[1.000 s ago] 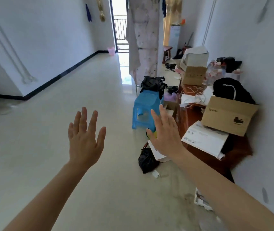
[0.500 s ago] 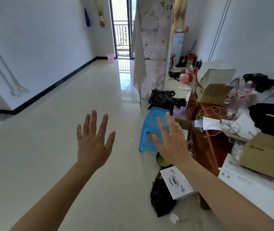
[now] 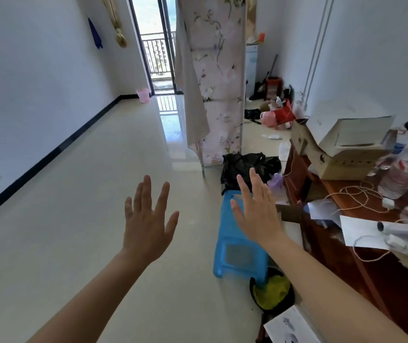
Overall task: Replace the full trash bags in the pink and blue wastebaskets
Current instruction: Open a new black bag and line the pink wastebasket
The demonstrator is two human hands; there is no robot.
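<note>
Closer now, the blue stool sits just below the right hand, which has advanced alongside the left hand. Each hand is flat, fingers spread, holding nothing. Far beyond the left hand, the pink wastebasket stands on the floor by the balcony door.

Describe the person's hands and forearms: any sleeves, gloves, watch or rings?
Nothing worn. The left hand and right hand are bare, with no gloves and no rings showing on the fingers. The left forearm and right forearm are uncovered to the frame edge: no sleeve, watch, bracelet or strap in view.
</note>
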